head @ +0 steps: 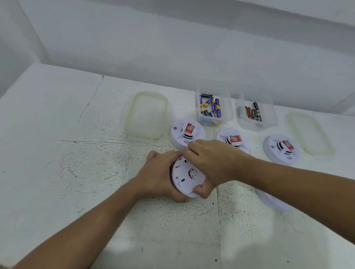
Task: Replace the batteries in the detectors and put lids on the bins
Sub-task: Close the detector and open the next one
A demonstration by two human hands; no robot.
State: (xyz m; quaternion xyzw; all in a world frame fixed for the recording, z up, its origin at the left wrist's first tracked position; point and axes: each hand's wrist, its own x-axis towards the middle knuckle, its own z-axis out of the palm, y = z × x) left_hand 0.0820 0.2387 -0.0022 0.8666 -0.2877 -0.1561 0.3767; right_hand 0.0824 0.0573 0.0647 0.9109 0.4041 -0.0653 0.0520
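1. Left hand [161, 174]: fingers curled round the left rim of the held detector [188, 178], thumb at its near edge. It grips the unit.
2. Right hand [214, 161]: reaches in over the top right of the same unit. The thumb presses the lower right rim and the fingers are bent over the far edge, clamped on it. The fingertips are partly hidden, so I cannot tell exactly where they touch.
3. Held detector: a white round unit, lifted a little off the table [71, 150] and tilted, its flat face with small dark marks turned up toward the camera. It is near the table's centre, in front of the row in item 4.
4. Row behind the hands: left detector [187, 134], middle detector [233, 139] and right detector [281, 148]. All three lie flat and apart from each other, each with a red label on its raised middle. The right hand overlaps the near edges of the first two.
5. Blue bin [228, 116]: clear, uncovered, just behind the row, holding blue batteries [212, 109] in a loose pile.
6. Dark bin [270, 119]: clear, uncovered, just right of the blue bin, holding dark batteries [253, 112].
7. Left lid [146, 115]: flat on the table, left of the blue bin.
8. Right lid [310, 134]: flat on the table, right of the dark bin.
9. White disc [271, 200]: lies on the table, partly hidden under the right forearm.
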